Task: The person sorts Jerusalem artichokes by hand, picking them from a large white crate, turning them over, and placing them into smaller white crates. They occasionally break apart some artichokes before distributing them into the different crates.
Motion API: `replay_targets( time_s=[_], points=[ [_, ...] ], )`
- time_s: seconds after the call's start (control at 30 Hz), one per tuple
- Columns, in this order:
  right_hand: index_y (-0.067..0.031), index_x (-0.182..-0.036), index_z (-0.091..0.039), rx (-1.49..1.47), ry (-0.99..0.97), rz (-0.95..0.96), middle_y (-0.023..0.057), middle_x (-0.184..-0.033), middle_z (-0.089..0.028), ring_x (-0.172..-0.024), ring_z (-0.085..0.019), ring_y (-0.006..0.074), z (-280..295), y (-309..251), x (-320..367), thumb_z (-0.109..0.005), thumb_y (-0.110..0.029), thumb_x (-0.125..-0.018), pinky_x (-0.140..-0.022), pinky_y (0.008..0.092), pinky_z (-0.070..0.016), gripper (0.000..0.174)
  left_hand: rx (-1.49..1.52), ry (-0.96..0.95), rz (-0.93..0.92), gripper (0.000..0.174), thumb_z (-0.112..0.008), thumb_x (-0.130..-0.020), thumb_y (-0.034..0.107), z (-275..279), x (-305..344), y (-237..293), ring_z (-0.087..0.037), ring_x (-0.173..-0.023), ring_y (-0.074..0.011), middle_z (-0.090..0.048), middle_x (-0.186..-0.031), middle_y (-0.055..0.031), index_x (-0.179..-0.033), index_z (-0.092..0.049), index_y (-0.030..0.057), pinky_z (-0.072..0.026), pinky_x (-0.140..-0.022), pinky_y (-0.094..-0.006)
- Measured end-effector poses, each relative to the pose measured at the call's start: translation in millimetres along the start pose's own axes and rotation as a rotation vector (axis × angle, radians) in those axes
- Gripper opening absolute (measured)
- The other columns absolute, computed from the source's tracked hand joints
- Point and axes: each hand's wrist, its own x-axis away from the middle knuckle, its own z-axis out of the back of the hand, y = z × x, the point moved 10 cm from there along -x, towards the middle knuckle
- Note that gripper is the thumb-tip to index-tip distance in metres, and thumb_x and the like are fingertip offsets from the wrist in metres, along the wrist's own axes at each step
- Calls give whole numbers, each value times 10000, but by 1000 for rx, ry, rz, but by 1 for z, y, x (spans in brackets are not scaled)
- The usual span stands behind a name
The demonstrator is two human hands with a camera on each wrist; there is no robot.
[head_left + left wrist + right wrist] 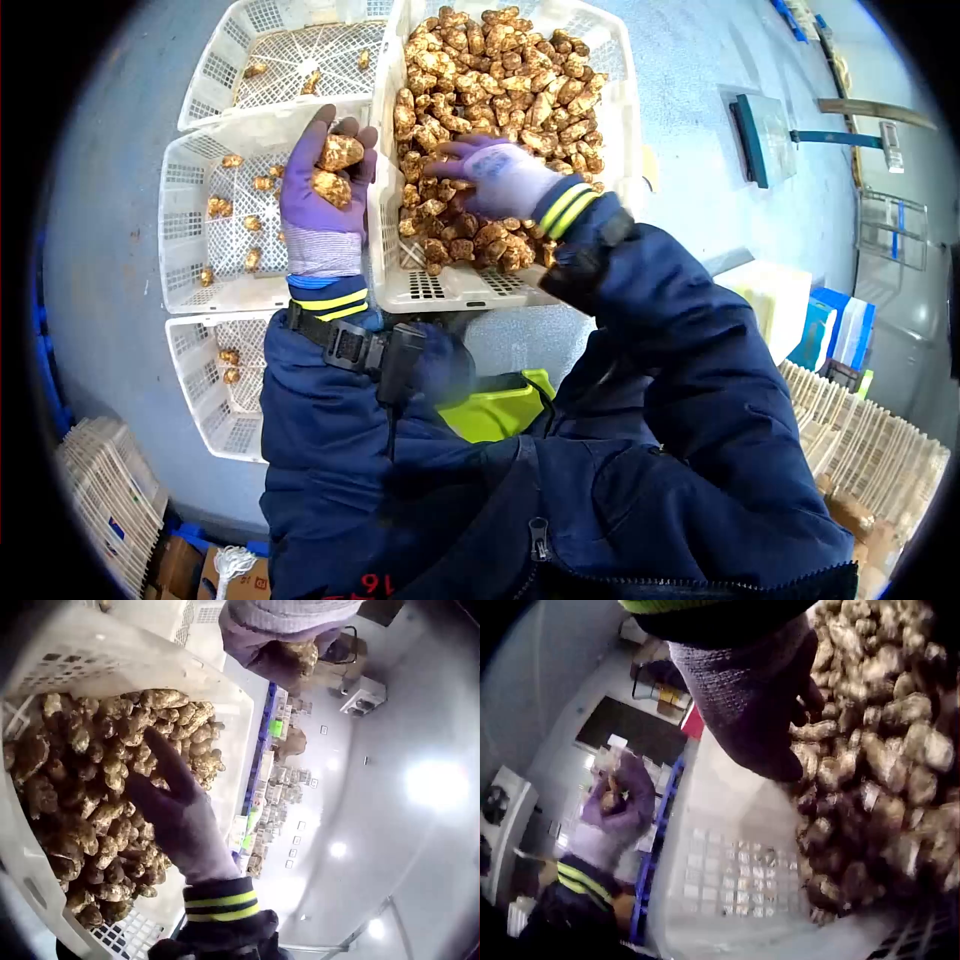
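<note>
My left hand (304, 205), in a purple glove, is turned palm up beside the large crate and holds two brown, knobbly tubers, an upper tuber (341, 152) and a lower tuber (330, 189), with its fingers curled about them. My right hand (500, 178), gloved the same way, reaches over the heap of similar tubers (500, 75) in the large white crate (622, 120). Its fingers (174, 766) are extended and spread against the heap in the left wrist view. No tuber shows in its grasp.
Three smaller white crates stand in a column on the left: a far crate (215, 70), a middle crate (183, 250) and a near crate (195, 395), each with a few tubers. A platform scale (765, 140) stands right; stacked slatted crates (870, 440) are near right.
</note>
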Motion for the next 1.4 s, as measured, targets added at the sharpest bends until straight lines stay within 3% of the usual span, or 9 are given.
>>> replay_targets(
  time_s=[0.17, 0.53, 0.73, 0.83, 0.9, 0.97, 1.07, 1.23, 1.4],
  points=[
    [-190, -1218, -618, 104, -154, 103, 91, -1402, -459, -1303, -404, 357, -45, -24, -33, -657, -257, -784, -1016, 484, -406, 440, 252, -93, 43, 320, -542, -928, 101, -5, -7, 0, -627, -1055, -369, -668, -1033, -208, -1206, -554, -57, -509, -957, -509],
    [-135, -1061, -683, 500, -86, -541, 115, -1217, -543, -1166, -485, 345, 56, 72, 8, -636, -311, -809, -906, 473, -450, 311, 148, 23, 32, 295, -564, -913, 89, 4, -3, 0, -597, -1104, -366, -616, -1143, -186, -1186, -558, -23, -514, -966, -495],
    [-118, -1275, -563, -8, -372, -212, 166, -1048, -663, -982, -646, 325, -35, 6, -46, -557, -122, -773, -838, 429, -510, 502, -38, 19, -8, 329, -540, -936, 122, 12, -1, 0, -608, -1082, -315, -606, -1078, -139, -1242, -533, 1, -551, -892, -448],
    [-133, -1247, -580, 211, -99, -16, 144, -1067, -638, -928, -636, 342, -72, 33, -39, -569, -168, -788, -814, 410, -513, 461, 38, -45, -2, 353, -553, -927, 89, 13, -5, -2, -611, -1086, -341, -631, -1096, -187, -1253, -514, -41, -517, -966, -492],
    [-101, -1035, -674, 270, -331, -114, 114, -991, -646, -915, -640, 309, -59, 36, -28, -576, -179, -793, -781, 406, -526, 272, -150, -30, -112, 344, -535, -924, 77, 8, 1, 5, -609, -1087, -348, -624, -1078, -187, -1244, -512, -47, -520, -963, -478],
    [-106, -1083, -688, 256, -482, -284, 101, -1186, -638, -1039, -635, 278, -40, 60, -10, -542, -222, -850, -856, 422, -506, 299, -38, 25, 6, 327, -519, -918, 82, 8, -3, -1, -628, -1049, -330, -628, -1035, -162, -1224, -527, -32, -548, -913, -434],
    [-110, -1013, -708, 494, -474, -424, 72, -1041, -689, -933, -674, 270, -5, 70, 11, -574, -219, -836, -752, 395, -534, 248, -58, 56, 18, 326, -516, -908, 79, 10, -4, 1, -628, -1050, -319, -615, -1098, -164, -1214, -539, -31, -552, -908, -425],
    [-110, -1127, -647, 51, -393, -75, 128, -998, -678, -918, -669, 310, -30, -27, -16, -571, -161, -809, -768, 398, -534, 331, -724, -170, -349, 285, -592, -859, 6, -17, 8, 17, -633, -1020, -287, -561, -1206, -180, -1141, -555, -16, -562, -888, -418],
    [-91, -1130, -578, 75, -401, -80, 165, -1005, -649, -906, -654, 332, -80, -27, -36, -627, -178, -776, -754, 430, -525, 368, -890, -415, -424, 287, -499, -942, 24, -20, 11, 7, -599, -1073, -297, -511, -1276, -174, -1224, -514, -30, -533, -951, -454]
  ],
)
